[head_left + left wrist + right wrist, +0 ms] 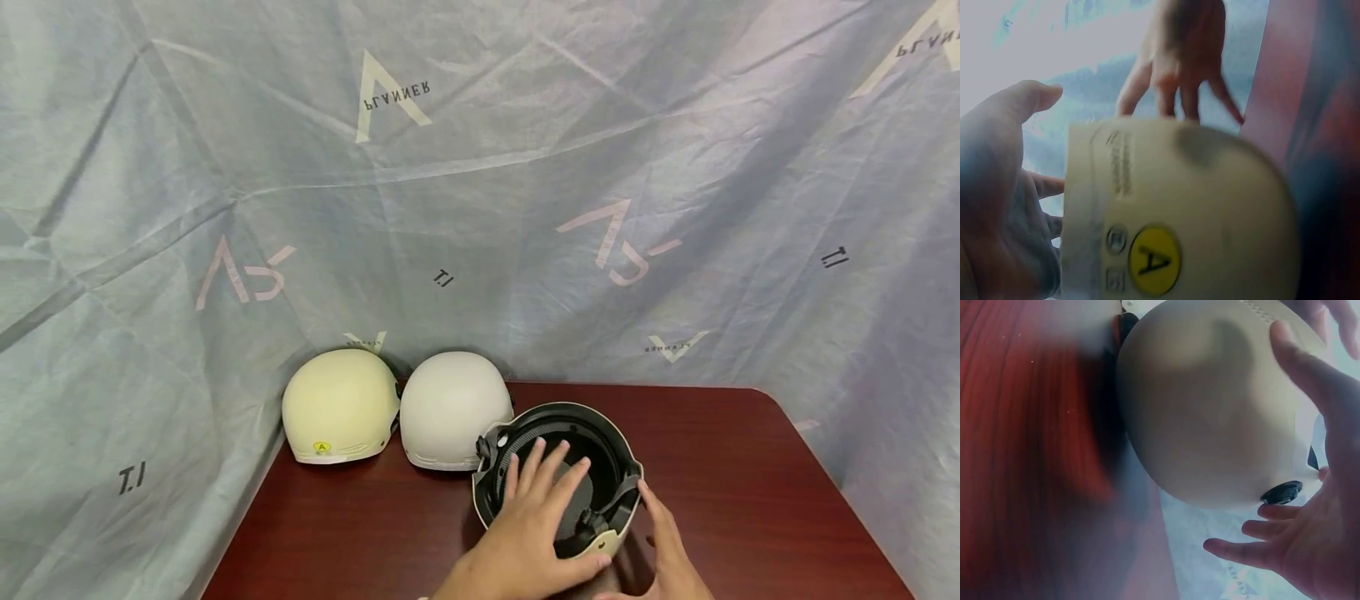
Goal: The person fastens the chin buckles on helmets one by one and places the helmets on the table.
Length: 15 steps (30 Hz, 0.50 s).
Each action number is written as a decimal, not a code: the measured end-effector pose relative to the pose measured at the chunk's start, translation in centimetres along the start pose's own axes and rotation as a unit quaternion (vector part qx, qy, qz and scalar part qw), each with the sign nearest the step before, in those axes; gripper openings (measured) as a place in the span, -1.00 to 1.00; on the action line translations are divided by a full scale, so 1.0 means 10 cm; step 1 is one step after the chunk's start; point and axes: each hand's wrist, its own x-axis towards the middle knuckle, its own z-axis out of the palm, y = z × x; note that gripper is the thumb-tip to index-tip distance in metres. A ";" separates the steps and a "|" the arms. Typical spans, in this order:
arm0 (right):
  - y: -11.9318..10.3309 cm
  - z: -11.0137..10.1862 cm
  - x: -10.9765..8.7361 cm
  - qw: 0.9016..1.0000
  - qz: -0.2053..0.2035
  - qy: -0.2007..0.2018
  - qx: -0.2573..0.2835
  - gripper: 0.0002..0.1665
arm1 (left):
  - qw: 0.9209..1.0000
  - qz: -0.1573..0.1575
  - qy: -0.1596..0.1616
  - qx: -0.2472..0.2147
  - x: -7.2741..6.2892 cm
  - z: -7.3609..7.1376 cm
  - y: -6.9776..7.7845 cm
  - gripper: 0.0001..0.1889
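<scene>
A cream half helmet [603, 467] is upside down at the table's front, its black lining and straps facing up. Over its opening spreads my left hand [525, 533], fingers extended, thumb near the front rim. My right hand [667, 550] is at the helmet's right side, with a fingertip by the rim. The left wrist view shows a yellow "A" sticker [1155, 259] on the shell. In the right wrist view, straight, spread fingers [1241, 550] lie beside a black strap pivot [1282, 492], the thumb near the shell. Whether the helmet's crown touches the table is hidden.
Two more helmets, one pale yellow [337, 404] and one white [453, 408], stand upright side by side at the table's back left. The dark red-brown table [750, 500] extends rightward. Grey printed fabric [480, 208] hangs behind and along both sides.
</scene>
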 end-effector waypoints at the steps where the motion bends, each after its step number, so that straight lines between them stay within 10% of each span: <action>1: 0.01 0.00 -0.01 1.000 0.006 -0.005 0.013 0.75 | 1.000 -0.009 0.001 0.004 0.01 -0.04 -0.03 -0.03; 15: 0.17 0.08 -0.04 0.988 -0.023 -0.017 0.155 0.45 | 0.993 -0.116 -0.011 -0.007 0.09 -0.24 -0.45 -0.11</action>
